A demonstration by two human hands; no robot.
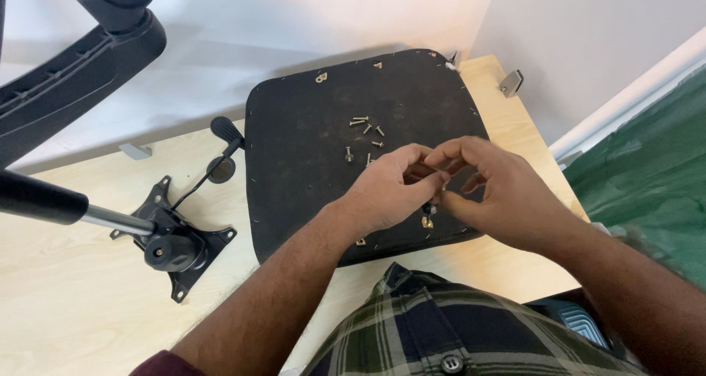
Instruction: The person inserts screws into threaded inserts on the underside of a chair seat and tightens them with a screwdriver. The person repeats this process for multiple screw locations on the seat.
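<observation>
Small metal part pinched over an upturned black seat pad

A small dark fastener-like piece sits pinched between the fingertips of the left hand and the right hand, too small and too covered to tell its exact shape. It hangs just above the near edge of the seat pad, which lies underside-up on the tabletop with loose silver screws scattered across its middle.

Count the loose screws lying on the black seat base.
6 visible on the seat base: five clustered near its middle, one just left of the left hand. The hands may hide more.
</observation>
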